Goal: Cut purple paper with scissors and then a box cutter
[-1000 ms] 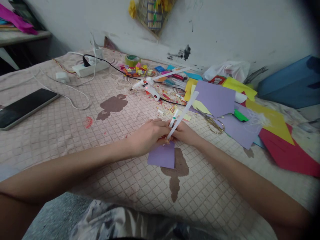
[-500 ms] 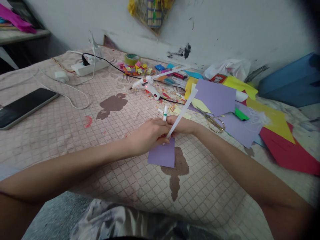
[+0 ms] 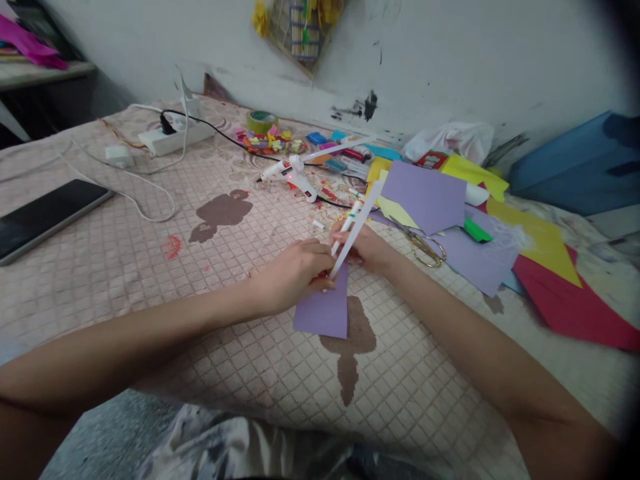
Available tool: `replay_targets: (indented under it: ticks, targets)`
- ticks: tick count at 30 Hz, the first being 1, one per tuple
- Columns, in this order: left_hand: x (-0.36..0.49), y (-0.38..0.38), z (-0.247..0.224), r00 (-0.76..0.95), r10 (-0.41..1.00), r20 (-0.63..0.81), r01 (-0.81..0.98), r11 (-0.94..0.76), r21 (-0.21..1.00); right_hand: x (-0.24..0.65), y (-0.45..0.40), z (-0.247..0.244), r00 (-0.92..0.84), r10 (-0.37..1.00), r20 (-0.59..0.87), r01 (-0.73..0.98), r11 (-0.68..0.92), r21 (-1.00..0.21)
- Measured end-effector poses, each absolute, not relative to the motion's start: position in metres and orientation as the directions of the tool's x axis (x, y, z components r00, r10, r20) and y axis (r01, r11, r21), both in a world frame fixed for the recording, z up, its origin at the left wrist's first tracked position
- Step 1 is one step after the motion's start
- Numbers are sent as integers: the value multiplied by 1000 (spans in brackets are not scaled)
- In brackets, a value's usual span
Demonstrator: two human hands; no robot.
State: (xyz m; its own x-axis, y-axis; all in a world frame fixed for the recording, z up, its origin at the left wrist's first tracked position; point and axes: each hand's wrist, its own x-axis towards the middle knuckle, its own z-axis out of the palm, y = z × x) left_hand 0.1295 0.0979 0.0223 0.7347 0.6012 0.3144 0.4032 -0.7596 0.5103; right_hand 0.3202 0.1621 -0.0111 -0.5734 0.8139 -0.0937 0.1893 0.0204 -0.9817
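In the head view a small purple paper piece (image 3: 321, 317) lies on the quilted cover in front of me. Over its upper part my left hand (image 3: 300, 273) is closed, with its fingertips pinching the lower end of a long white strip (image 3: 361, 225). The strip slants up to the right, its far end free. Just beyond, my right hand (image 3: 367, 247) is closed around a slim white marker with a green band (image 3: 353, 212). The marker stands tilted beside the strip, and its lower end is hidden behind my left fingers.
A hot glue gun (image 3: 295, 177) with its cord lies beyond my hands. Gold-handled scissors (image 3: 425, 250) and coloured paper sheets (image 3: 425, 193) are to the right. At left are a phone (image 3: 55, 213) and a power strip (image 3: 175, 138). A blue bin (image 3: 575, 163) stands far right.
My right hand has shifted slightly up and right, and its fingers now show around the marker. The marker has gone from nearly upright to leaning right. My left hand stays on the strip.
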Motion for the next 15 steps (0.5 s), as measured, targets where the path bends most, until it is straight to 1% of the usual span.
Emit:
replay_targets:
  ticks: [1,3,5,7,9,11,13,15]
  targets:
    - [129,98,23,732,607,311,412,-756,509,325,157,-13,-492,869,-47,153,33,-988]
    - [129,98,23,734,609,301,416,-753,509,335,141,-15,-354,935,18,112,62,-992]
    - [129,98,23,741,604,293,410,-753,515,343,121,-14,-254,965,60,104,89,-991]
    - [129,99,23,744,601,292,404,-753,519,347,100,-12,-147,980,135,146,157,-977]
    - [129,99,23,744,602,290,407,-752,519,347,80,-10,-122,973,194,199,216,-956]
    - [129,99,22,738,610,289,417,-748,516,345,66,-6,-116,962,248,315,273,-909]
    - [129,99,20,731,615,296,422,-748,513,342,59,-3,-170,946,278,442,325,-836]
    - [129,98,19,728,616,302,424,-750,508,340,57,-2,-235,929,285,513,368,-775]
